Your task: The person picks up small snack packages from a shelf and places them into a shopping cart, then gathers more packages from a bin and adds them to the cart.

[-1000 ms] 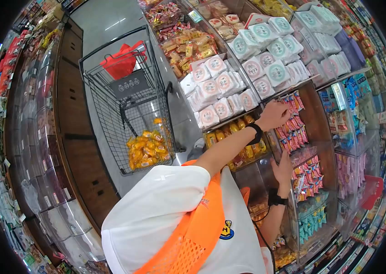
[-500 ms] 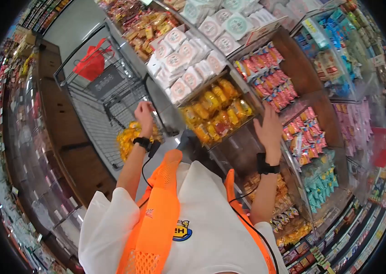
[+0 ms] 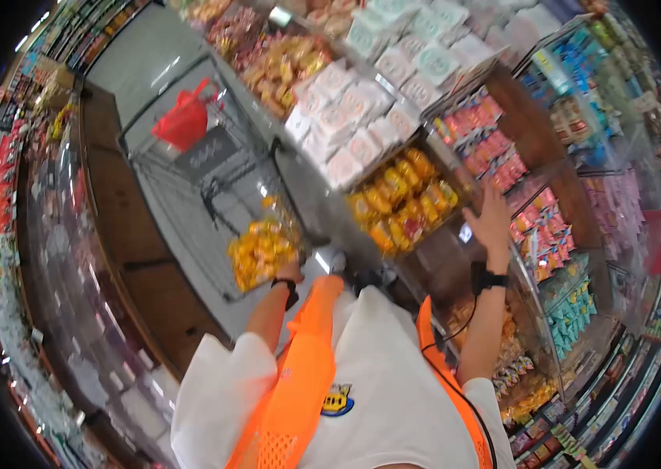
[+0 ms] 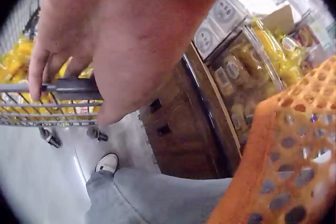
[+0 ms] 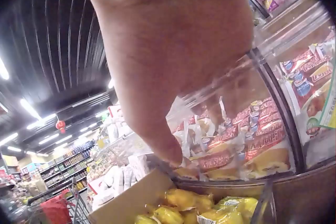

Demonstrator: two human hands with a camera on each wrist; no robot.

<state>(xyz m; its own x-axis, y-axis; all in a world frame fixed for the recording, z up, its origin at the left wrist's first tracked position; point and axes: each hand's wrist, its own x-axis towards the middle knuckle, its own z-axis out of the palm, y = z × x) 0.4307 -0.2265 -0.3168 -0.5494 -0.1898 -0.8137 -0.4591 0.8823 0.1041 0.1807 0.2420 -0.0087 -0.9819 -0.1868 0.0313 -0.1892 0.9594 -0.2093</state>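
My left hand (image 3: 290,271) is at the near end of the shopping cart (image 3: 166,184). In the left wrist view, that hand (image 4: 121,40) grips the cart's top rim (image 4: 79,88), fingers over the bar and thumb on the near side. Inside the cart lies a heap of yellow-wrapped packets (image 3: 259,254). My right hand (image 3: 491,220) rests, fingers spread, at the clear divider beside the bin of pink packets (image 3: 530,227). Seen from the right wrist, that hand (image 5: 178,56) lies against the clear panel (image 5: 215,90), with red and white packets (image 5: 262,134) behind it.
A bin of yellow packets (image 3: 401,195) stands between the hands. Beyond it are stacks of white square packs (image 3: 354,117). A red bag (image 3: 184,117) hangs at the cart's far end. Teal packets (image 3: 573,313) fill a bin at right. Wooden cabinets (image 3: 131,234) line the left side.
The left hand came back from the bin of pink packets, swung left over the cart, and now holds its near rim. The right hand moved slightly up along the divider.
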